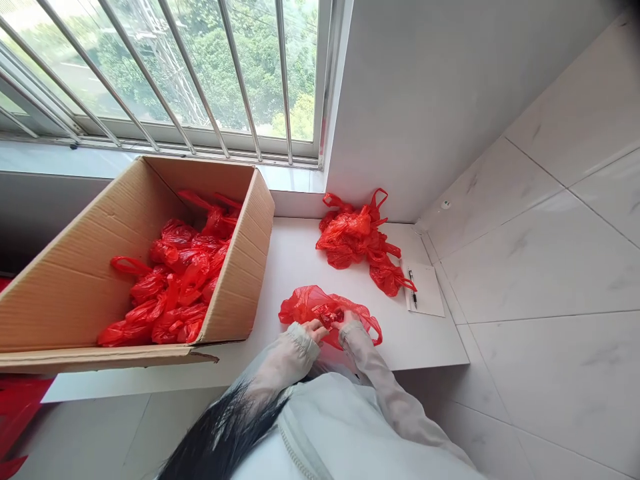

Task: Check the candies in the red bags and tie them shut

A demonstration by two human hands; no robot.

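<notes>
A red plastic bag lies spread out on the white tabletop in front of me, a loop handle at its right. On top of it is a small, shiny red-patterned packet, too small to make out its contents. My left hand has its fingers closed at the packet's left and near side. From the right, my right hand pinches at the same packet, close to the left fingertips. Both hands rest over the bag, and their sleeves partly cover it.
A large open cardboard box at left holds several knotted red bags. More filled red bags are heaped by the wall. A pen lies on a white paper pad at right. Behind stands a barred window.
</notes>
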